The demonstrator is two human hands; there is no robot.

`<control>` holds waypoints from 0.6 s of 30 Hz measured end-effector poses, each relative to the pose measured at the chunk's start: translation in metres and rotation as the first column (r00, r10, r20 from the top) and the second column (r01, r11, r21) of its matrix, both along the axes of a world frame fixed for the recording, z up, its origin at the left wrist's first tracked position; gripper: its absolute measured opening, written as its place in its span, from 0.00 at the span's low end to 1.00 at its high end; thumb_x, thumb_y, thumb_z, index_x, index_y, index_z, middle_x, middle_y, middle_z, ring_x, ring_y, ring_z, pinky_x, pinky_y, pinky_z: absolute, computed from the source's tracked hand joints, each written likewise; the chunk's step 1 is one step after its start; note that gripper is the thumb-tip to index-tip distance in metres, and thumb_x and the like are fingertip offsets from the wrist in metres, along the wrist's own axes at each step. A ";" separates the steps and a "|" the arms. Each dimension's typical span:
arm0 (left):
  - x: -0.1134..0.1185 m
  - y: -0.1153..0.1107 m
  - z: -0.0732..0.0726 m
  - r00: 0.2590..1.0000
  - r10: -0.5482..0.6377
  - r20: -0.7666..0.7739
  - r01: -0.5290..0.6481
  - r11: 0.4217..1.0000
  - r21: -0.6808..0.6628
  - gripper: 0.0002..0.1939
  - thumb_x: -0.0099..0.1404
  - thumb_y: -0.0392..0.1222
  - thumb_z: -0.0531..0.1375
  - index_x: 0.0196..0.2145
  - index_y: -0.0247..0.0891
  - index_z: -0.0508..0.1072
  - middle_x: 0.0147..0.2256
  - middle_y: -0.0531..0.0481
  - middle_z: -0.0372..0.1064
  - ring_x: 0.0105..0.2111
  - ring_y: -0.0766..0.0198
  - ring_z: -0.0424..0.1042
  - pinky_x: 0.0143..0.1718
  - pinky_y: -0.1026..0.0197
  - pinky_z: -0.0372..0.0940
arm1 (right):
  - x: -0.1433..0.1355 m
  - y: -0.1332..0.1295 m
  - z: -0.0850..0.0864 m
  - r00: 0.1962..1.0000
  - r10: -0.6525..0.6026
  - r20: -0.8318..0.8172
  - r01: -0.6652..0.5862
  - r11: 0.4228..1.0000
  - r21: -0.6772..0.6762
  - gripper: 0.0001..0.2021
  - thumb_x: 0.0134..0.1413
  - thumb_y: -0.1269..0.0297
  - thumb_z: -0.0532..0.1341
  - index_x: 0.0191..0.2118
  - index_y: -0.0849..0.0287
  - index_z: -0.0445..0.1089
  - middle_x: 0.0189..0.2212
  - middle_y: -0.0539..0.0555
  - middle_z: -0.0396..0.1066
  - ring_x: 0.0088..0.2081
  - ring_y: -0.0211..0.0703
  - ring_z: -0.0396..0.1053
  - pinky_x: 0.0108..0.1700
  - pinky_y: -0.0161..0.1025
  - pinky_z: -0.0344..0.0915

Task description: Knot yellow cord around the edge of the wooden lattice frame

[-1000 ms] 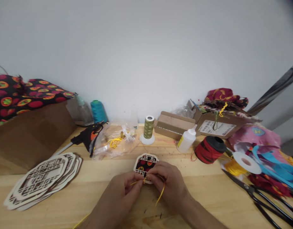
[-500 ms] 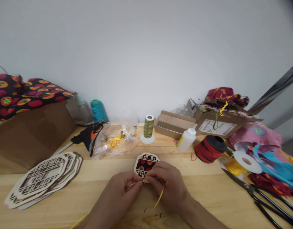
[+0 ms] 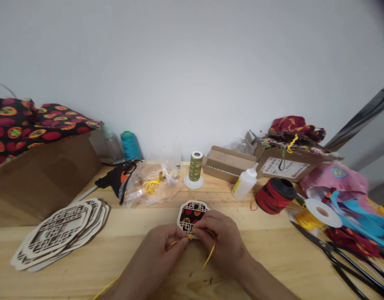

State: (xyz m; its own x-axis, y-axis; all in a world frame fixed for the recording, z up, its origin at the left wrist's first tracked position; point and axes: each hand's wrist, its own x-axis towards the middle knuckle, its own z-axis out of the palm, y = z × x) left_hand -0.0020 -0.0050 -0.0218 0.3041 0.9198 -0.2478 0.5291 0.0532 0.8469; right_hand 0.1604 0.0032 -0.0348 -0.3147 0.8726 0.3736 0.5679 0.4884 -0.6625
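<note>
A small pale wooden lattice pendant (image 3: 189,213) backed with dark flowered fabric lies on the table in front of me. At its lower edge, my left hand (image 3: 159,252) pinches a yellow cord (image 3: 210,253) between thumb and finger, close to a small knot. My right hand (image 3: 223,241) is closed on the same cord and covers the pendant's lower right corner. One cord end loops out of the right fingers and hangs over the tabletop. More of the yellow cord trails out under my left forearm. The exact fingertip contact on the right is partly hidden.
Lattice wooden panels (image 3: 59,233) are stacked at left beside a fabric-filled cardboard box (image 3: 48,179). Behind the pendant stand a green thread spool (image 3: 195,167) and a glue bottle (image 3: 244,184). Red cord (image 3: 271,198), a yellow spool (image 3: 307,218) and black scissors (image 3: 327,248) lie right.
The whole view has shifted very slightly. Both hands keep their pinch on the yellow cord at the pendant's lower edge, with hardly any movement.
</note>
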 end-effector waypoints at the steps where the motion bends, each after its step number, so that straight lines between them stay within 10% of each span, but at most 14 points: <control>1: 0.000 0.000 0.000 1.000 0.000 -0.005 0.000 1.000 0.003 0.13 0.55 0.46 0.50 0.25 0.36 0.68 0.20 0.55 0.62 0.21 0.67 0.59 0.21 0.68 0.52 | 0.000 0.000 0.000 1.000 0.009 -0.003 -0.009 1.000 0.000 0.05 0.47 0.69 0.56 0.26 0.57 0.69 0.23 0.50 0.67 0.28 0.36 0.62 0.30 0.31 0.57; 18: 0.003 0.000 0.010 1.000 -0.010 0.018 0.010 1.000 0.005 0.13 0.55 0.45 0.49 0.25 0.36 0.70 0.19 0.56 0.64 0.20 0.67 0.60 0.20 0.69 0.49 | 0.002 -0.001 0.006 0.999 -0.045 -0.001 0.045 0.999 -0.004 0.06 0.46 0.70 0.56 0.26 0.57 0.70 0.23 0.50 0.67 0.27 0.36 0.63 0.27 0.30 0.58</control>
State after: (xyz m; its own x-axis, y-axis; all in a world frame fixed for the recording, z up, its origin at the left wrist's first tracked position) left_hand 0.0007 -0.0049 -0.0117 0.3177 0.9179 -0.2378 0.5144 0.0438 0.8564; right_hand 0.1626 0.0023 -0.0290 -0.2751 0.8872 0.3704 0.5887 0.4600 -0.6647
